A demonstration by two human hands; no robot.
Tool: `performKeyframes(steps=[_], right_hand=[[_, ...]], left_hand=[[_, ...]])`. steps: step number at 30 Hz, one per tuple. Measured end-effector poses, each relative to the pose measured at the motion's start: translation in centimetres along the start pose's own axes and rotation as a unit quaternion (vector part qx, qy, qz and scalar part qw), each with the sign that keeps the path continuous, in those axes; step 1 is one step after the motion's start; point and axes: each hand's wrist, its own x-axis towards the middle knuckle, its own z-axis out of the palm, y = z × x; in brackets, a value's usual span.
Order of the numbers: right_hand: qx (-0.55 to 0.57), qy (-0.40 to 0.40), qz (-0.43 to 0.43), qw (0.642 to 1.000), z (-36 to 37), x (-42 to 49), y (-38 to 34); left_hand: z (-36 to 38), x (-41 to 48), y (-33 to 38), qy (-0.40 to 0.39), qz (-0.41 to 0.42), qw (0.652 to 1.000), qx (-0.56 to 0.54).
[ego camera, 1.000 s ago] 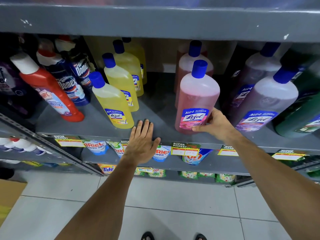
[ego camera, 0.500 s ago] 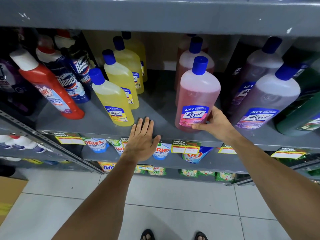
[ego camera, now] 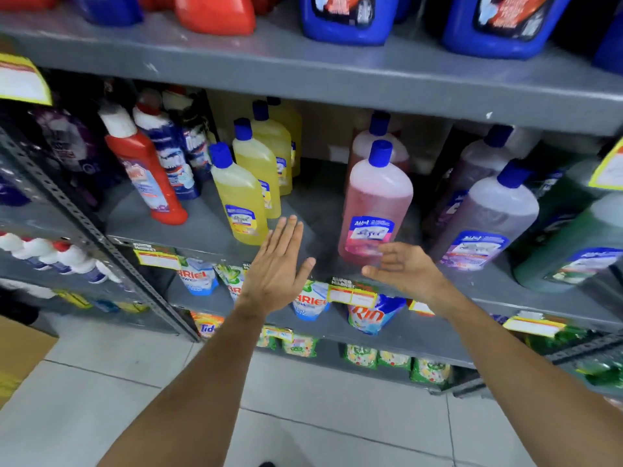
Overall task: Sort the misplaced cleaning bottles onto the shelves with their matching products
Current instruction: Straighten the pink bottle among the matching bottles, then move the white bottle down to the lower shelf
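A pink Lizol bottle (ego camera: 374, 203) with a blue cap stands upright at the front of the grey middle shelf (ego camera: 209, 230), with another pink one behind it. My right hand (ego camera: 403, 269) hovers just in front of its base, fingers spread, holding nothing. My left hand (ego camera: 278, 267) is flat and open over the shelf edge, right of the row of yellow Lizol bottles (ego camera: 241, 200). Purple Lizol bottles (ego camera: 492, 217) stand to the right of the pink ones.
A red toilet cleaner (ego camera: 145, 173) and blue Domex bottles (ego camera: 172, 160) stand at the left, green bottles (ego camera: 573, 244) at the far right. Big blue jugs (ego camera: 340, 18) sit on the shelf above. Detergent pouches (ego camera: 199, 276) fill the lower shelf. A cardboard box (ego camera: 20, 355) lies on the floor at left.
My right hand has let go of the pink bottle and drawn back, open. My left hand has lifted slightly off the shelf edge. The view has tilted up, showing the upper shelf.
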Motion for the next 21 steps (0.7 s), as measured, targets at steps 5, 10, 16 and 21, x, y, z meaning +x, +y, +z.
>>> performKeyframes(steps=[5,10,16,21], right_hand=[[-0.004,-0.059,-0.1,0.993,1.1,-1.6,-7.4],[0.0,-0.1,-0.192,0.976,1.8,-3.8,-17.1],[0.024,-0.091,-0.289,0.953,3.9,-6.2,-28.8],[0.057,-0.008,-0.35,0.935,7.4,-5.3,-36.5]], left_hand=[[-8.1,-1.2,1.3,0.12,-0.033,0.991,0.039],[-18.1,-2.2,-0.8,0.225,-0.093,0.967,0.08],[-29.3,-2.1,-7.5,0.249,-0.134,0.949,0.139],[-34.0,-0.2,-14.2,0.196,-0.132,0.964,0.123]])
